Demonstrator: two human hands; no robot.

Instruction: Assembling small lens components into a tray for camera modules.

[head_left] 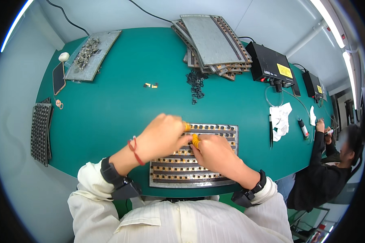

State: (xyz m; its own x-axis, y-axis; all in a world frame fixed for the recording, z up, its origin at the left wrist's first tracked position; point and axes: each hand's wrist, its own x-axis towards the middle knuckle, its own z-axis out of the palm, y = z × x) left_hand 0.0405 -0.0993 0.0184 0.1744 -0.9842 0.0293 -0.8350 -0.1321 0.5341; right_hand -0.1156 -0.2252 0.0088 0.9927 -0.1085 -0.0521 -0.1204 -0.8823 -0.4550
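A metal tray (190, 185) lies in front of me, with dark strips between rows of small black square parts on gold-coloured pieces. My left hand (161, 137) is over its upper left part, with a yellow finger cot on a fingertip. The left fingers are bent together, slightly blurred. My right hand (218, 156), also in yellow finger cots, is pinched close beside the left over the upper middle rows. Whatever either hand holds is too small or hidden to make out. Beyond the tray lie a pile of small black square frames (196, 86) and a few gold-coloured pieces (151, 85).
Stacked metal trays (214, 40) stand at the back, beside a black control box (270, 65). White tissue (280, 119), tweezers (271, 130) and a syringe (303, 128) lie right. Left are a phone (59, 78), a plate of metal parts (103, 52) and more trays (41, 131). Another person (322, 178) sits right.
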